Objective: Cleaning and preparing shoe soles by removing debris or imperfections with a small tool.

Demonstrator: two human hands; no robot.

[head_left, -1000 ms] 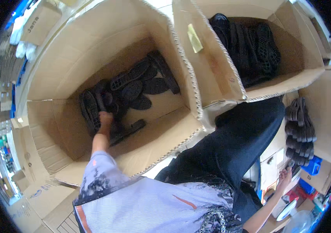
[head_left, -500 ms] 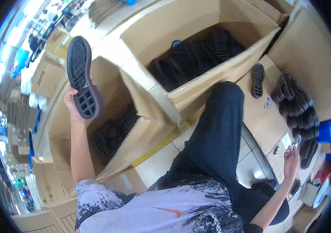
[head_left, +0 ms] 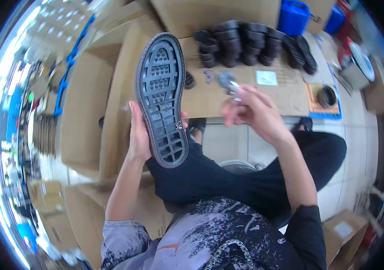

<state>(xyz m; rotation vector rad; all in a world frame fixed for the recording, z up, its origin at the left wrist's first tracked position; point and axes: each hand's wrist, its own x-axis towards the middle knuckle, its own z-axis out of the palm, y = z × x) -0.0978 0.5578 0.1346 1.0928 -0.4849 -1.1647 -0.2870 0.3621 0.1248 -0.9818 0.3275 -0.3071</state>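
A dark shoe sole (head_left: 159, 101) stands upright in my left hand (head_left: 140, 135), its ribbed lattice side facing me. My left fingers and thumb grip it by its two edges near the lower half. A short pale strand, perhaps thread, lies on its right edge. To the right, my right hand (head_left: 259, 110) is raised with a small silvery metal tool (head_left: 233, 87) between thumb and fingers. Motion blurs the tool, so its exact kind does not show. The tool and the sole are apart.
Beyond my hands, stacked dark soles (head_left: 250, 42) stand in rows on a flat cardboard sheet (head_left: 286, 96). A blue jug (head_left: 293, 18) stands behind them. A round dark container (head_left: 327, 96) sits at the right. Large open cartons (head_left: 84, 108) stand on the left.
My view has turned right, toward the cardboard sheet. The sole is now in front of me, before the cartons. My right hand has come up and closer to it, bringing the metal tool.
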